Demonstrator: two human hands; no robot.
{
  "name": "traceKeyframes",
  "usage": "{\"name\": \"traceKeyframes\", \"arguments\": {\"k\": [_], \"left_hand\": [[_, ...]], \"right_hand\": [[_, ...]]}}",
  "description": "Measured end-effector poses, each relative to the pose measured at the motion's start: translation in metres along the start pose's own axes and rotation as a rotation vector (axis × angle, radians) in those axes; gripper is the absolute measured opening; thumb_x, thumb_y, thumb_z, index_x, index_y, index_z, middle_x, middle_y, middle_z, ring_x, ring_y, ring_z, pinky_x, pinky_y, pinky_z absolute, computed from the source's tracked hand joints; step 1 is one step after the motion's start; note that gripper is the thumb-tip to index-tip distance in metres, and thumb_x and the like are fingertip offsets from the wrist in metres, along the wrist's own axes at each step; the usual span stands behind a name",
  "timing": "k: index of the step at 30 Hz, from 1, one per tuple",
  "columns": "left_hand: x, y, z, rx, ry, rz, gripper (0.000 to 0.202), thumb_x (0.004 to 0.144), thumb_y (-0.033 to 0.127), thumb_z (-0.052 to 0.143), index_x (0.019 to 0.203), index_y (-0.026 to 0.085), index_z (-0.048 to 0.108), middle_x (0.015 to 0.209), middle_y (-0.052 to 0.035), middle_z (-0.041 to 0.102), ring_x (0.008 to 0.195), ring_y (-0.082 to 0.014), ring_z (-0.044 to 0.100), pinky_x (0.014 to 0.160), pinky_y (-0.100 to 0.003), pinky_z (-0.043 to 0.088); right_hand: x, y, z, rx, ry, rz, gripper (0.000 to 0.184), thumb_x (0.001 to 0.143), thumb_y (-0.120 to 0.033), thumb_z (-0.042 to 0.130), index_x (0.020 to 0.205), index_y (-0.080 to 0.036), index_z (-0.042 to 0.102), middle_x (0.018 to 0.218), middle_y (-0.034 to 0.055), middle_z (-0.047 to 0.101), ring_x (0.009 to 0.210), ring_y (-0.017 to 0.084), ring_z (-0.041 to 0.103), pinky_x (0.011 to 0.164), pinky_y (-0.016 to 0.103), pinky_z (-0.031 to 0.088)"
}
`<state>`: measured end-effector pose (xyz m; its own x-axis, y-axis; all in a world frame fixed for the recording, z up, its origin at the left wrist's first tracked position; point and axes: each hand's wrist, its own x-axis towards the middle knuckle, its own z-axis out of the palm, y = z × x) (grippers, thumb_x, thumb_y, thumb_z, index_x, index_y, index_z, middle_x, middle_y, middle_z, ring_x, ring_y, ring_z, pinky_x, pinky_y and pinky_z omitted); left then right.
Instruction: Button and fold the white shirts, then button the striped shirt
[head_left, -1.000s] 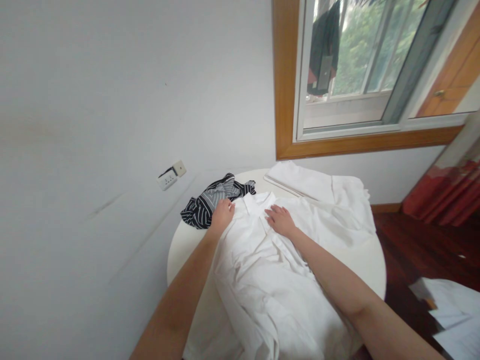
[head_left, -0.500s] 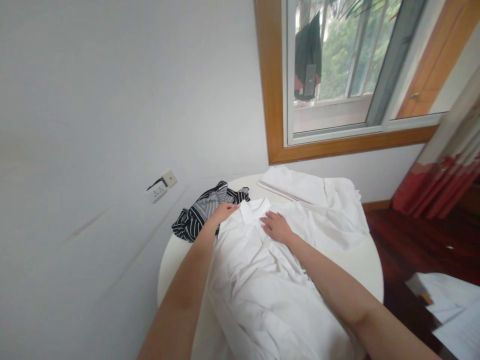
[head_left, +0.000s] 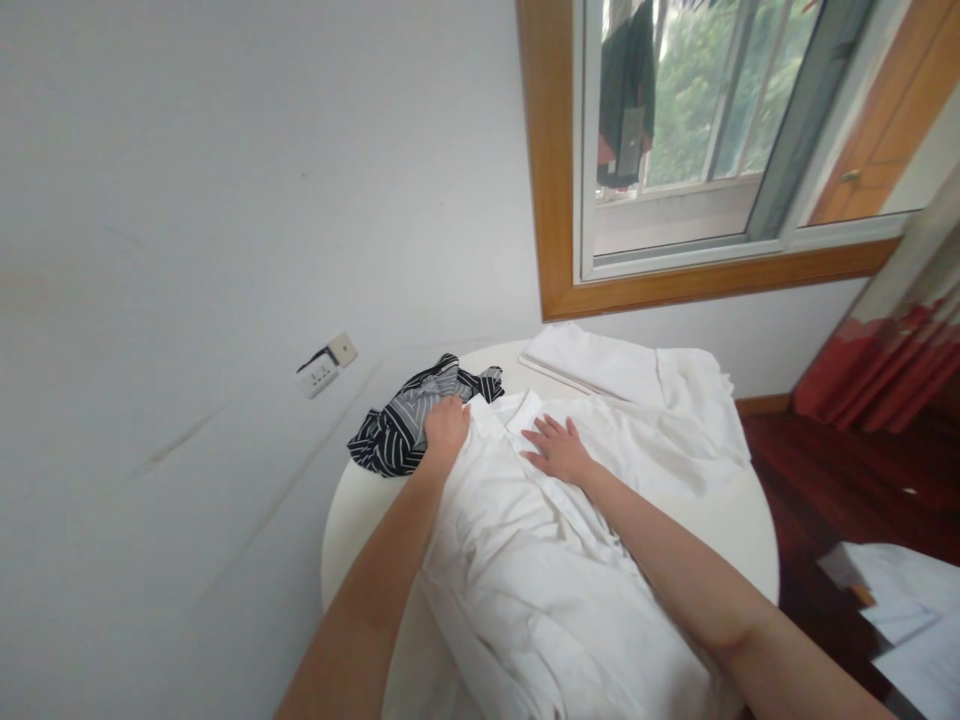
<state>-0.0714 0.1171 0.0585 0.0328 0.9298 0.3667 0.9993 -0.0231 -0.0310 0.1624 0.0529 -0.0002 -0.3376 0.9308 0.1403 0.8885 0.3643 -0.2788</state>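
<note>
A wrinkled white shirt (head_left: 517,570) lies lengthwise on a round white table (head_left: 349,545), its collar at the far end and its lower part toward me. At the shirt's left shoulder, beside the collar, my left hand (head_left: 447,428) is closed with its fingers curled round the cloth. My right hand (head_left: 559,450) rests flat on the shirt just right of the collar, fingers spread. Touching the far side of my left hand is a crumpled black-and-white striped garment (head_left: 394,430).
Folded white cloth (head_left: 600,362) lies at the table's back right. A wall with a socket (head_left: 319,375) borders the left, and a wood-framed window (head_left: 555,200) stands behind. White papers (head_left: 907,600) are at lower right, below a red-and-beige curtain (head_left: 870,370).
My left hand has gone from outstretched fingers at the collar to a curled grip at the shirt's left shoulder. My right hand stays flat, fingers spread wider. The view has shifted slightly.
</note>
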Motion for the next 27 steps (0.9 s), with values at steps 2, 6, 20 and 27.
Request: {"name": "traceKeyframes", "arguments": {"k": [2,6,20,27], "left_hand": [[-0.005,0.005,0.000,0.055,0.022,0.021,0.041,0.093,0.041,0.037,0.104,0.012,0.063,0.109,-0.0196,0.063,0.108,-0.0341,0.053,0.091,-0.045,0.038],[0.001,0.009,-0.001,0.045,0.028,0.032,0.053,0.094,0.049,0.030,0.099,0.011,0.067,0.114,-0.0213,0.061,0.114,-0.0364,0.049,0.095,-0.050,0.035],[0.047,0.009,0.009,-0.250,-0.277,0.069,0.044,0.090,0.051,0.045,0.103,0.015,0.068,0.109,-0.0144,0.068,0.103,-0.0264,0.061,0.081,-0.030,0.044],[0.010,0.033,0.007,-0.150,0.010,-0.043,0.048,0.094,0.050,0.032,0.116,0.016,0.060,0.111,-0.0163,0.063,0.107,-0.0320,0.055,0.089,-0.042,0.039]], "right_hand": [[0.000,0.000,0.001,0.000,0.011,0.010,0.058,0.093,-0.061,0.031,0.141,-0.032,0.043,0.153,0.0074,0.032,0.143,0.029,0.019,0.112,0.058,0.007],[0.001,0.001,0.003,-0.009,0.020,0.004,0.056,0.093,-0.060,0.032,0.140,-0.031,0.044,0.152,0.0088,0.033,0.142,0.030,0.020,0.111,0.059,0.008],[0.001,0.001,0.003,-0.024,0.037,-0.012,0.056,0.094,-0.059,0.031,0.139,-0.030,0.045,0.150,0.0089,0.036,0.141,0.029,0.024,0.110,0.058,0.011],[0.001,0.001,0.000,-0.038,0.025,-0.001,0.054,0.095,-0.056,0.032,0.140,-0.030,0.044,0.151,0.0087,0.035,0.141,0.028,0.022,0.111,0.057,0.011]]}}
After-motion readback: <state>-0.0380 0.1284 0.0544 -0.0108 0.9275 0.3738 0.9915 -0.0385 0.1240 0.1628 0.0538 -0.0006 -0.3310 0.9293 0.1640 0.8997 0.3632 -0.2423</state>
